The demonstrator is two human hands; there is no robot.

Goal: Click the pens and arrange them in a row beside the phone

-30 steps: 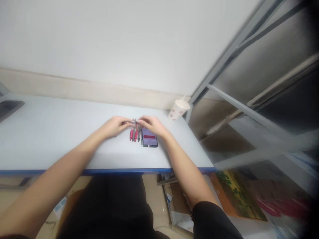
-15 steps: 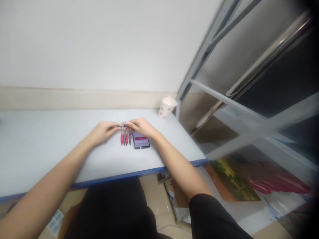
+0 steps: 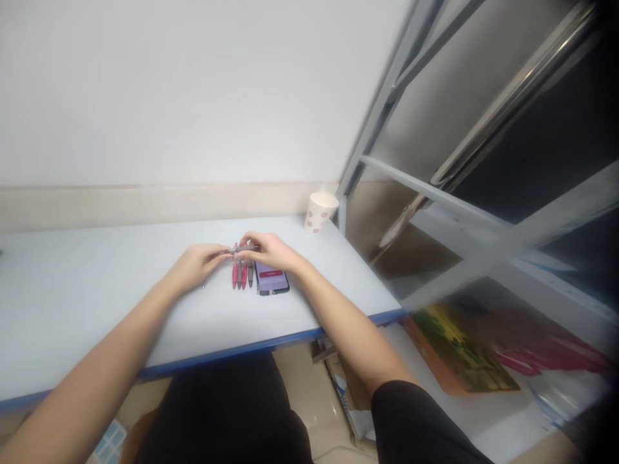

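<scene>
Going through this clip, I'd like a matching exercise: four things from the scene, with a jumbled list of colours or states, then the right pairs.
Things:
1. Cup
2. Right hand
3. Row of pens
4. Phone

Colours or states:
A. Pink and grey, lying side by side
B. Lying flat, its screen lit
C. White with reddish markings
D. Gripping a dark grey piece

Right pairs: 1-C, 2-D, 3-A, 4-B
</scene>
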